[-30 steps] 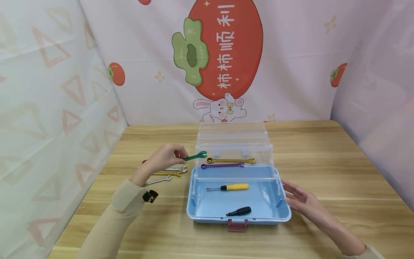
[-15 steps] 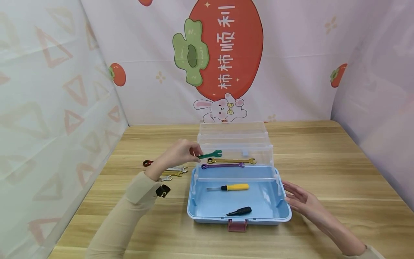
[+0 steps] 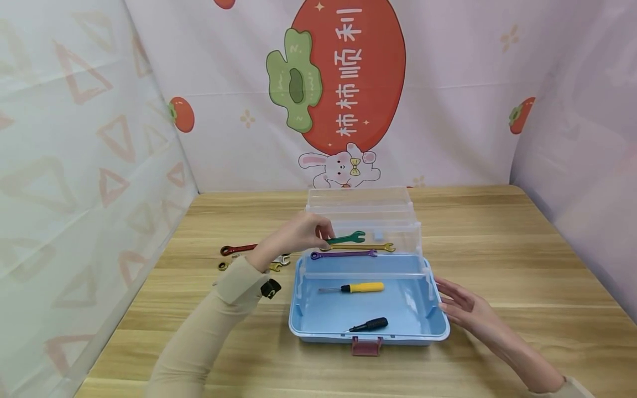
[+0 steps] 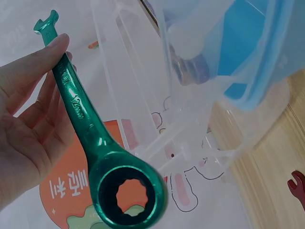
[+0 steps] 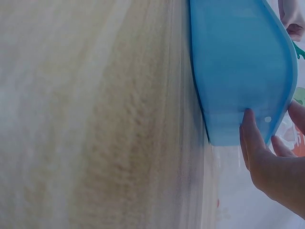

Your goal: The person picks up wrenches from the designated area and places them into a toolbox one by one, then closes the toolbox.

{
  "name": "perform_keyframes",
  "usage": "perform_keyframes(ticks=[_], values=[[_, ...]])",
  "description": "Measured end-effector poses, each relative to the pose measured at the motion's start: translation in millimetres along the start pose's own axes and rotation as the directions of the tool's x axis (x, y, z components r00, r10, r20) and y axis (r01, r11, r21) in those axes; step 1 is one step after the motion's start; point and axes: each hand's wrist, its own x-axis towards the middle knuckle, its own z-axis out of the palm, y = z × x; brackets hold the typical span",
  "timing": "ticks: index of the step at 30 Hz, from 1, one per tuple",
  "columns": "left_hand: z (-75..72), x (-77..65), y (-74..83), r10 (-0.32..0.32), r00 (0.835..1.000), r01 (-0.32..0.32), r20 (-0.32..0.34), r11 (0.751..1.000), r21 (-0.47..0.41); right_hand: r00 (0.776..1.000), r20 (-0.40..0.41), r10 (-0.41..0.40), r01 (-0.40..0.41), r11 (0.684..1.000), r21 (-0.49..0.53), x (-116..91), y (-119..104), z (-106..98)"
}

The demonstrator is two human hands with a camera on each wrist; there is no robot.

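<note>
My left hand (image 3: 307,232) pinches a green combination wrench (image 3: 350,238) between thumb and fingers, above the clear tray at the back of the blue toolbox (image 3: 400,309). In the left wrist view the wrench's ring end (image 4: 128,191) points toward the camera. A gold wrench (image 3: 360,247) and a purple wrench (image 3: 348,254) lie in the tray just below. On the box floor are a yellow-handled screwdriver (image 3: 367,287) and a black-handled screwdriver (image 3: 374,324). My right hand (image 3: 470,309) touches the box's right side with extended fingers, its thumb at the rim.
Left of the toolbox, a red wrench (image 3: 235,249) and several gold and silver wrenches lie on the wooden table, partly covered by the left forearm. The box's clear lid (image 3: 358,196) stands raised behind it. A mauve latch (image 3: 366,347) hangs at the front.
My left hand has carried the green wrench rightward from beside the toolbox to over its clear tray. The right hand has stayed at the box's side.
</note>
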Motion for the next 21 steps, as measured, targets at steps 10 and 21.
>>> perform_keyframes(ticks=[10,21], values=[[8.6,19.3,10.9,0.003,0.999,-0.004,0.054,1.000,0.020,1.000,-0.001,0.001,-0.001,1.000,-0.002,0.6,0.4,0.6],[17.3,38.0,24.5,0.007,0.992,-0.016,0.125,0.997,0.072,1.000,-0.005,-0.004,0.004,1.000,-0.003,0.2,0.2,0.2]])
